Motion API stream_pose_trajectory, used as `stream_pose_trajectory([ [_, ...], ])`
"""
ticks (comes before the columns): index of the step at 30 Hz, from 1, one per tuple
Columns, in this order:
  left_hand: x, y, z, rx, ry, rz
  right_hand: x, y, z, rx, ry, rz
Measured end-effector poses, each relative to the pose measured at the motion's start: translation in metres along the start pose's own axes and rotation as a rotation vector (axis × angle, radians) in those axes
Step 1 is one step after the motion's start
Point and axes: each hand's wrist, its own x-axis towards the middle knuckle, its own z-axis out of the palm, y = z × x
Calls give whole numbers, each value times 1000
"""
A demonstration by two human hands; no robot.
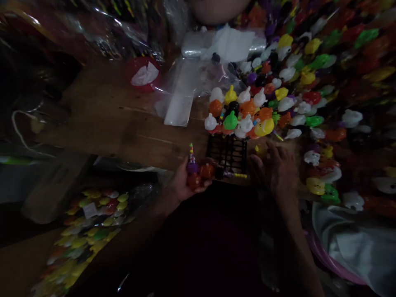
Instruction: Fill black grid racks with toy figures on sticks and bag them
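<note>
My left hand [181, 181] is closed around small orange pumpkin-like toys [194, 180] near the table's front edge. One has a purple collar and a thin tube of coloured bits pointing up; another tube with a yellow end lies sideways to the right. My right hand [283, 167] is palm down with thumb and fingers apart, beside a small yellow toy [260, 150] on the table. Between the hands sits a black grid rack [227, 152], its far part filled with upright toys in white, orange, yellow and green. The dim light blurs the fingers.
A large heap of loose coloured toys [312, 78] covers the right side. Clear plastic bags [179, 103] and a red bowl [142, 74] with white paper lie on the wooden table [123, 119]. Bagged toys [83, 235] stand low left; a pink-rimmed basin [324, 260] is low right.
</note>
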Motion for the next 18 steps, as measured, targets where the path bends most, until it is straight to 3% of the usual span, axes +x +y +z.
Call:
stream_pose_trajectory([
  [3,-4,1,4,-12,42,83,-15,5,-7,-32,66,29],
  [8,0,2,5,-27,133,183,-31,1,-1,-15,-59,101],
  [13,0,12,2,39,191,244,-26,6,0,-162,-102,110],
  [18,0,17,-9,229,132,295,-30,9,-17,69,-98,145],
])
